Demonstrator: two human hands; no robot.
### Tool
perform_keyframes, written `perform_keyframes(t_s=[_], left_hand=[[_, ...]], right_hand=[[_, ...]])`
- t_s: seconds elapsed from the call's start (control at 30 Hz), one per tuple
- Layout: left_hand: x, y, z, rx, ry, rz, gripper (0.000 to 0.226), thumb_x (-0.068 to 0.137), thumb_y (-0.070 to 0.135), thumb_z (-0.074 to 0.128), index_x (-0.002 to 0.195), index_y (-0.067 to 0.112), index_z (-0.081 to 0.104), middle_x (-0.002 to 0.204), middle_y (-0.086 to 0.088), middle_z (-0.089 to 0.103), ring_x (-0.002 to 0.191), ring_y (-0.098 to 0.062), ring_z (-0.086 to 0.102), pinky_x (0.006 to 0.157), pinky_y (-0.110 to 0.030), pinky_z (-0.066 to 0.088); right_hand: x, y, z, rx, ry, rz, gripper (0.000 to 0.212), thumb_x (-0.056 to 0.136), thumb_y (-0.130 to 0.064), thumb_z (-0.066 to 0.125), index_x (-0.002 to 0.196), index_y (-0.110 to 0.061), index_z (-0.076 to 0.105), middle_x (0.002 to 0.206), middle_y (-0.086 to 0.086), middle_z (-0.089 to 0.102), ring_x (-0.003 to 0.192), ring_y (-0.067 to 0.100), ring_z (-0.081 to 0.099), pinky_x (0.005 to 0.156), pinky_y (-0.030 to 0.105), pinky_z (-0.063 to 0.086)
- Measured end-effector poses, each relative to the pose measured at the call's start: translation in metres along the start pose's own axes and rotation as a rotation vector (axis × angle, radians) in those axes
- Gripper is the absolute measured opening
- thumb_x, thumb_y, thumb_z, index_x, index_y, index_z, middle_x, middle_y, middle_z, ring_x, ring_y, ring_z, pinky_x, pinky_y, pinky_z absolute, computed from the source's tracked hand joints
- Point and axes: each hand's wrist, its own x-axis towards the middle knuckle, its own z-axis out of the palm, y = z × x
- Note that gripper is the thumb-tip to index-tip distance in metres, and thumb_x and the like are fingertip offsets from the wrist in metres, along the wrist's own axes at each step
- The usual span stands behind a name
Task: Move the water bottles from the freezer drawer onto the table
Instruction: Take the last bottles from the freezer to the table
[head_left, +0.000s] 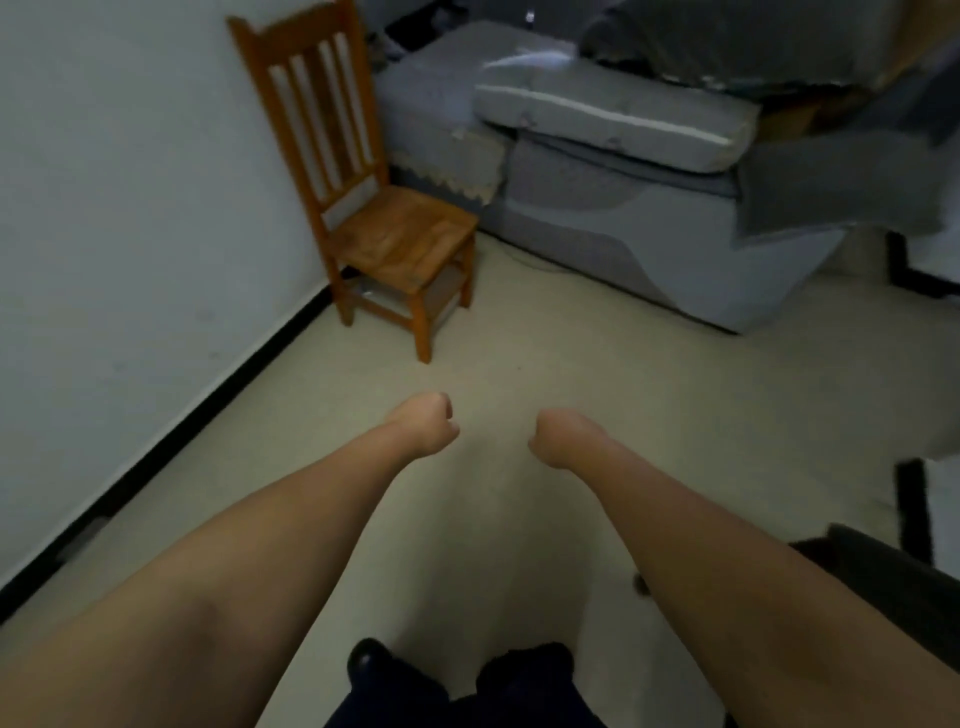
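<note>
Flooring, pale and bare, fills most of the view. Beyond the wooden chair, to its right, a grey mattress stack lies on the floor, with a grey cushion on top. The chair itself stands against the white wall, seat unoccupied. Nearer than the chair, both bare forearms extend forward over the floor. Left hand is curled into a loose fist, holding nothing. Right hand is likewise curled closed and holds nothing; the two are apart. Water bottles, freezer drawer and table are out of view.
</note>
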Motion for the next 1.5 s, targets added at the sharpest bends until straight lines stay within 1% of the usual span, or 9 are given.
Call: perform_keyframes(t_s=[0.17,0.4,0.63,0.8,0.87,0.97,1.27,1.37,1.5], left_hand=[[-0.038,-0.124,-0.031,-0.052,0.047,-0.163,0.034,0.094,0.026,0.050,0.122,0.008,0.057,0.125,-0.014,0.060,0.114,-0.030,0.056,0.089,-0.032,0.045],[-0.099,-0.253,-0.055,-0.202,0.154,-0.378,0.034,0.094,0.025,0.051,0.122,0.006,0.057,0.124,-0.014,0.060,0.113,-0.030,0.057,0.090,-0.032,0.045],[-0.158,-0.344,-0.059,-0.378,0.304,-0.654,0.031,0.090,0.023,0.054,0.114,0.008,0.062,0.119,-0.015,0.065,0.111,-0.030,0.059,0.090,-0.031,0.046],[-0.199,-0.406,-0.062,-0.499,0.381,-0.928,0.029,0.089,0.024,0.053,0.110,0.007,0.064,0.116,-0.015,0.065,0.108,-0.030,0.060,0.088,-0.031,0.047],[-0.210,-0.421,-0.065,-0.543,0.405,-1.013,0.030,0.089,0.025,0.053,0.112,0.008,0.063,0.117,-0.014,0.065,0.108,-0.030,0.060,0.089,-0.032,0.046],[-0.223,-0.444,-0.075,-0.608,0.465,-1.141,0.032,0.090,0.027,0.053,0.116,0.010,0.061,0.121,-0.012,0.063,0.111,-0.030,0.059,0.092,-0.033,0.047],[-0.273,-0.477,-0.085,-0.753,0.665,-1.388,0.027,0.091,0.024,0.050,0.112,0.010,0.061,0.116,-0.010,0.062,0.103,-0.028,0.059,0.080,-0.032,0.046],[-0.306,-0.487,-0.083,-0.771,0.753,-1.479,0.023,0.090,0.024,0.052,0.106,0.011,0.062,0.114,-0.011,0.063,0.103,-0.029,0.059,0.084,-0.036,0.049],[-0.347,-0.502,-0.080,-0.790,0.887,-1.553,0.021,0.088,0.023,0.055,0.102,0.011,0.066,0.111,-0.010,0.068,0.104,-0.027,0.061,0.087,-0.033,0.049]], right_hand=[[0.009,-0.132,0.009,-0.090,0.007,-0.168,0.037,0.096,-0.018,0.041,0.128,-0.003,0.051,0.133,0.017,0.053,0.121,0.033,0.052,0.097,0.037,0.045],[0.011,-0.286,0.020,-0.242,-0.010,-0.411,0.034,0.096,-0.020,0.042,0.124,-0.005,0.054,0.129,0.015,0.054,0.116,0.032,0.054,0.094,0.037,0.045],[0.008,-0.412,0.030,-0.411,-0.033,-0.655,0.033,0.096,-0.020,0.042,0.124,-0.006,0.054,0.130,0.014,0.054,0.117,0.032,0.053,0.095,0.036,0.044],[0.008,-0.519,0.040,-0.562,-0.072,-0.904,0.034,0.094,-0.020,0.043,0.122,-0.006,0.056,0.129,0.015,0.056,0.116,0.032,0.055,0.093,0.035,0.045],[0.008,-0.550,0.042,-0.620,-0.094,-0.970,0.032,0.093,-0.019,0.043,0.119,-0.006,0.057,0.124,0.014,0.058,0.109,0.031,0.058,0.083,0.033,0.046],[0.008,-0.606,0.043,-0.700,-0.074,-1.119,0.031,0.094,-0.020,0.044,0.118,-0.008,0.057,0.123,0.013,0.059,0.108,0.030,0.058,0.079,0.030,0.043],[-0.038,-0.715,0.073,-0.890,-0.105,-1.432,0.030,0.094,-0.023,0.045,0.118,-0.010,0.058,0.122,0.011,0.058,0.107,0.029,0.058,0.078,0.029,0.040],[-0.074,-0.747,0.090,-0.909,-0.105,-1.557,0.030,0.092,-0.020,0.045,0.115,-0.007,0.060,0.120,0.013,0.060,0.106,0.031,0.058,0.078,0.030,0.041],[-0.132,-0.780,0.119,-0.868,-0.112,-1.731,0.029,0.093,-0.025,0.048,0.110,-0.007,0.063,0.117,0.016,0.062,0.106,0.032,0.060,0.082,0.032,0.045]])
